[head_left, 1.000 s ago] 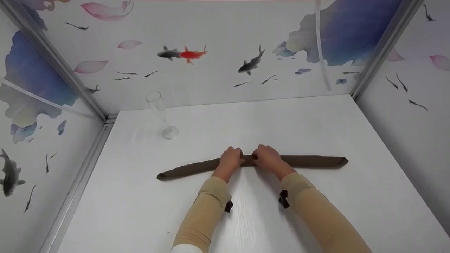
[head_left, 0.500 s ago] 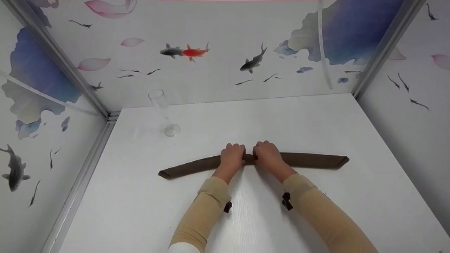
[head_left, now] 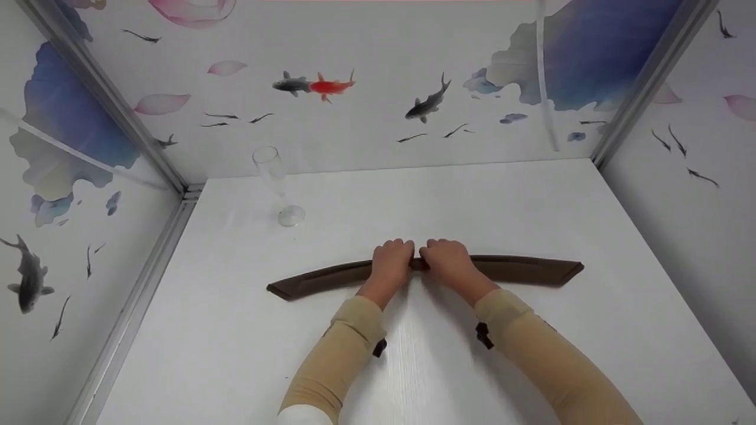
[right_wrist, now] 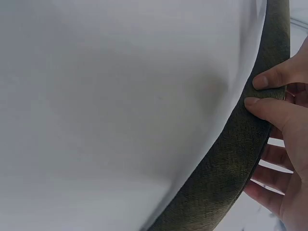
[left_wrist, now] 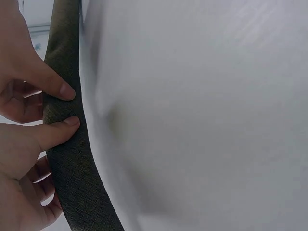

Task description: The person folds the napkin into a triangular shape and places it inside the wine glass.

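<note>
A long, folded strip of brown cloth (head_left: 525,270) spans the middle of the white table (head_left: 378,212), bowed slightly with its slanted ends lower. My left hand (head_left: 390,265) and right hand (head_left: 450,265) pinch it side by side near its centre. Up close in the left wrist view, the left thumb (left_wrist: 60,134) presses the near face of the cloth (left_wrist: 79,187), its fingers behind. The right wrist view shows the right thumb (right_wrist: 269,109) on the cloth (right_wrist: 216,163) likewise, with the fingers partly hidden behind it.
A clear champagne flute (head_left: 291,216) stands upright at the back left of the table. Printed panels with fish and petals, such as the back wall (head_left: 366,136), enclose the table on the left, back and right.
My hands have drawn slightly closer together at the middle of the cloth. The strip has rolled in the grip, so its ends look broader and a fold line shows along the top.
</note>
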`<state>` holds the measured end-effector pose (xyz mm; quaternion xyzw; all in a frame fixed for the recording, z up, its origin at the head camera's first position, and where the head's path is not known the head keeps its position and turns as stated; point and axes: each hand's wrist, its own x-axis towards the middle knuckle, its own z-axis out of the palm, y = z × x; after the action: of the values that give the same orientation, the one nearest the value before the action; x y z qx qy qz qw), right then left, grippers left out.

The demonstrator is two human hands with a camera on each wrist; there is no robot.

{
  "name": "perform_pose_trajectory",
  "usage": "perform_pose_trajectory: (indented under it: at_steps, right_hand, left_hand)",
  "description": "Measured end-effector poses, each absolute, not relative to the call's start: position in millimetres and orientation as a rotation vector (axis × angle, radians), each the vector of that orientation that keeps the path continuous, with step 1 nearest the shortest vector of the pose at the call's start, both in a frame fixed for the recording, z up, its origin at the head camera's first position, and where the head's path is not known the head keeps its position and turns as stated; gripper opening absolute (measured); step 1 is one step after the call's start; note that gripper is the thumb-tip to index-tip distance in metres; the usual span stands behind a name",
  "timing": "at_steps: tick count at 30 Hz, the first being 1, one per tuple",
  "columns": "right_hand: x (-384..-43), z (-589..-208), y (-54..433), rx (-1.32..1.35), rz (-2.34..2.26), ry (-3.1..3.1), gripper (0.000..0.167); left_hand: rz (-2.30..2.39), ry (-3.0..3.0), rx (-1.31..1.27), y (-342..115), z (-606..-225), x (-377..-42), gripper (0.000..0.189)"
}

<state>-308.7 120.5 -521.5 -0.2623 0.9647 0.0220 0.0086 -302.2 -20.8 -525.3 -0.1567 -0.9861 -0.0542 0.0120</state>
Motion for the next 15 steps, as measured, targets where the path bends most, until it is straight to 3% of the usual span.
perform_pose_trajectory:
  at_steps: [7, 15]
  right_hand:
    - [-308, -500, 123, -0.937, 0.055, 3.132, 0.024]
    - [-308, -466, 126, -0.975, 0.025, 3.238, 0.019]
  left_hand:
    - [-0.258, -3.008, -0.443, -24, -501, -299, 0.015]
    - [-0.190, -2.922, -0.463, -24, -469, -298, 0.022]
